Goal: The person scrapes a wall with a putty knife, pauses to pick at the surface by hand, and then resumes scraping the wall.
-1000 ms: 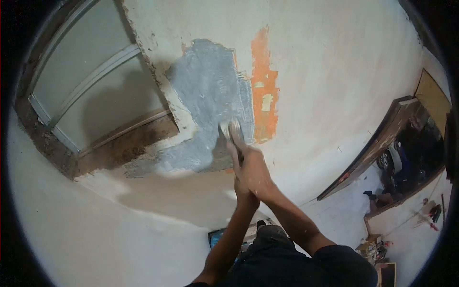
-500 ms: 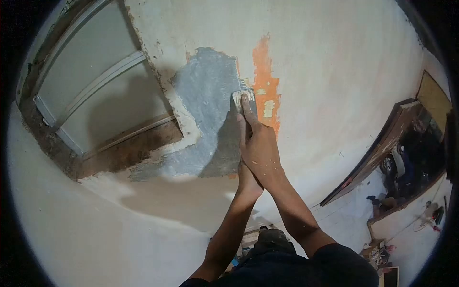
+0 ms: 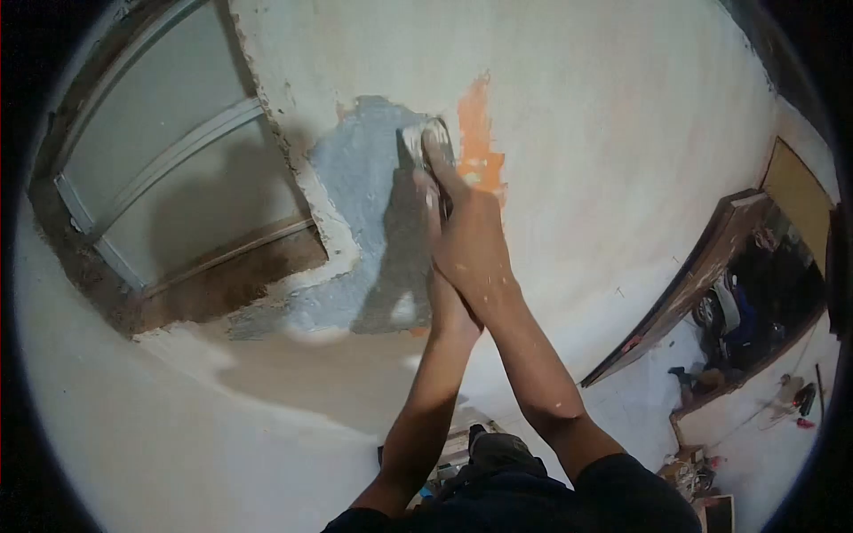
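Observation:
Against the wall, a putty-smeared putty knife [image 3: 413, 142] presses over the grey patch [image 3: 355, 160], close to the orange strip [image 3: 475, 124]. My right hand [image 3: 471, 235] is closed on the knife from above, one finger stretched along its pale, caked face. Under and beside it, my left hand [image 3: 444, 289] is mostly covered. Its visible fingers wrap upward along the handle, which is largely hidden by both hands. Small white specks dot my right hand and forearm.
Left of the grey patch is a recessed window frame [image 3: 178, 169] with a rough, chipped edge. A dark wooden doorway [image 3: 684, 275] stands at the right, with a vehicle [image 3: 724, 311] beyond it. Boxes and loose items [image 3: 689, 471] lie low at the right.
Both hands and the putty knife have moved up and slightly left along the wall. The lower part of the orange strip is now more covered by my hand. The view has shifted slightly.

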Action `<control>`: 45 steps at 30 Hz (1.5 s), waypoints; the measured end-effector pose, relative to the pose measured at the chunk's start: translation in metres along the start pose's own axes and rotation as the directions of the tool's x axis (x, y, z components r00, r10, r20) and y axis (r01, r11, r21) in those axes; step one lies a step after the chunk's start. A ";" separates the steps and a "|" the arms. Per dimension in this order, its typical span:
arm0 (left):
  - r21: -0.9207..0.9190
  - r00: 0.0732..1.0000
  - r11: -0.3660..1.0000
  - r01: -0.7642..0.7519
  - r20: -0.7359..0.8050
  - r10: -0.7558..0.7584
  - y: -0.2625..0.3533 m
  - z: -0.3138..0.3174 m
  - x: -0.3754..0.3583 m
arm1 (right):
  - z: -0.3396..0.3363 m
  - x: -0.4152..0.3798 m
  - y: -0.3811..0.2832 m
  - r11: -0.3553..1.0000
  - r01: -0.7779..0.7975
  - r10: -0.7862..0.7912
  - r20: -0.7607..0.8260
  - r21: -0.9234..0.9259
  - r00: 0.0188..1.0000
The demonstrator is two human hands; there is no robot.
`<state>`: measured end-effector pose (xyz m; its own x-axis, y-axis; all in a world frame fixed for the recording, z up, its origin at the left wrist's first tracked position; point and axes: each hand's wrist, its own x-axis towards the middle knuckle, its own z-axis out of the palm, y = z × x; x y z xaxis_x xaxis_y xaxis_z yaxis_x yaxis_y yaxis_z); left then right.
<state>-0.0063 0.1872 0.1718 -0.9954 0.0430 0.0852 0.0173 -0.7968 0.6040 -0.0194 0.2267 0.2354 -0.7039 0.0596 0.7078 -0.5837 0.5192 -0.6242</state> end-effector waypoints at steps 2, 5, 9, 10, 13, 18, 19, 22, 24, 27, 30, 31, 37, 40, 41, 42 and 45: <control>0.134 0.963 0.954 -0.267 0.061 0.261 -0.034 -0.045 -0.011 | 0.009 -0.031 0.014 0.999 -0.013 0.006 0.135 0.051 0.991; 0.698 0.929 0.648 -0.303 0.064 0.365 -0.077 -0.117 -0.045 | 0.059 -0.115 0.073 0.985 0.133 -0.152 0.186 0.111 0.971; 0.842 0.891 0.411 -0.350 0.164 0.423 -0.033 -0.064 -0.085 | 0.018 -0.093 0.018 0.957 -0.204 0.146 0.262 0.206 0.954; 0.865 0.957 0.447 -0.229 0.115 0.267 -0.016 -0.049 -0.081 | 0.009 -0.078 0.009 0.956 -0.209 0.149 0.277 0.205 0.949; 0.158 0.999 0.987 0.013 0.030 -0.018 -0.011 -0.027 -0.039 | -0.005 -0.038 -0.004 0.993 -0.069 0.065 0.039 0.091 0.997; 0.135 0.998 0.991 -0.025 0.056 0.018 -0.009 -0.021 -0.004 | 0.007 -0.005 0.005 0.996 0.039 -0.044 -0.064 -0.084 0.997; 0.067 0.996 0.998 -0.006 0.086 0.000 -0.008 -0.022 0.002 | 0.006 -0.003 0.003 0.995 0.041 -0.048 -0.073 -0.090 0.996; 0.001 0.995 1.000 0.013 0.101 -0.013 -0.003 -0.018 0.012 | 0.001 0.005 -0.008 0.992 -0.012 0.014 0.012 -0.125 1.000; 0.009 0.997 1.000 0.018 0.078 -0.018 0.005 -0.007 0.008 | 0.000 0.017 -0.015 0.994 0.007 -0.008 -0.018 -0.110 1.000; -0.028 0.999 0.999 0.040 -0.032 -0.041 0.020 0.017 -0.002 | 0.000 0.021 -0.017 0.996 0.066 -0.069 -0.049 -0.062 0.996; 0.085 0.993 0.990 -0.114 0.000 0.115 0.049 0.043 0.019 | 0.004 0.058 -0.038 0.973 0.231 -0.226 -0.240 -0.004 0.944; 0.104 0.986 0.983 -0.154 0.074 0.147 0.067 0.051 0.028 | 0.005 0.072 -0.049 0.973 0.231 -0.226 -0.237 -0.004 0.945; 0.042 0.980 0.979 -0.200 0.002 0.201 0.064 0.040 0.002 | 0.006 0.057 -0.064 0.978 0.208 -0.206 -0.073 0.016 0.976; 0.134 0.979 0.970 -0.202 0.047 0.197 0.006 -0.033 -0.025 | 0.022 -0.022 -0.014 0.991 0.126 -0.129 0.054 0.048 0.990; 0.271 0.991 0.955 -0.120 -0.021 0.131 -0.006 -0.047 -0.031 | 0.022 -0.032 -0.004 0.991 0.126 -0.129 0.050 0.053 0.990; 0.274 0.992 0.955 -0.112 -0.030 0.125 -0.005 -0.050 -0.033 | 0.021 -0.043 0.005 0.995 0.015 -0.019 0.042 0.103 0.999; 0.860 0.975 0.465 -0.210 0.151 0.161 0.000 -0.038 -0.049 | 0.016 -0.052 0.016 0.975 -0.126 0.124 0.023 0.181 0.992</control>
<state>0.0391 0.1626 0.1376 -0.9539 0.0046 0.3002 0.2979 0.1391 0.9444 0.0017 0.2182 0.1834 -0.7799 0.1043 0.6171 -0.5536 0.3449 -0.7580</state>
